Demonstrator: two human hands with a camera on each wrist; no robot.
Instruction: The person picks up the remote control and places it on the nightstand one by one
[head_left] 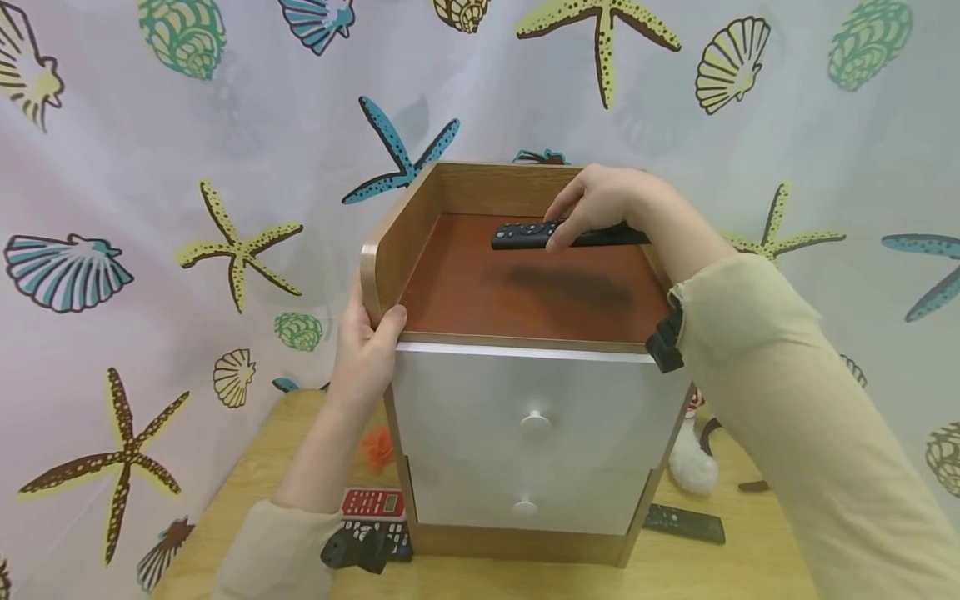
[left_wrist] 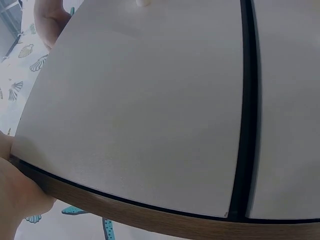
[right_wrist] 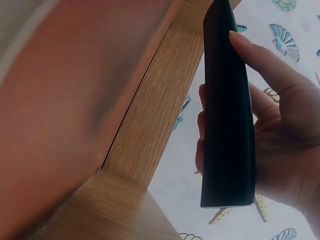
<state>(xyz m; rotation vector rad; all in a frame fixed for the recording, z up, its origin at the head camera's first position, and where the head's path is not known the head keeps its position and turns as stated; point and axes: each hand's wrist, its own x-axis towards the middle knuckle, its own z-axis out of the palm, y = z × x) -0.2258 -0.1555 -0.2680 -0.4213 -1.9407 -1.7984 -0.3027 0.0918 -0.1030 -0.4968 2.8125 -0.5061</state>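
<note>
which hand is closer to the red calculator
Left. The left hand grips the left edge of the cabinet, higher up than the red calculator; the right hand is farther off, holding a black remote over the cabinet's brown top.

The held remote (head_left: pixel 525 236) is coloured black. The cabinet (head_left: pixel 517 546) is finished in brown wood grain, its top panel (head_left: pixel 480 292) in reddish brown, its drawer fronts (head_left: pixel 465 396) and knobs (head_left: pixel 536 423) in white. The backdrop cloth (head_left: pixel 525 108) is printed on white with yellow, blue, green and brown shells (head_left: pixel 67 271) and dotted starfish (head_left: pixel 236 248) in yellow, blue and brown. Both sleeves (head_left: pixel 780 400) are coloured beige, and the counter (head_left: pixel 255 467) is toned pale yellow. Red is shown by the calculator (head_left: pixel 372 502) at left, orange by a blurred object (head_left: pixel 377 447) farther back, and black by the second remote (head_left: pixel 684 523) at right.
</note>
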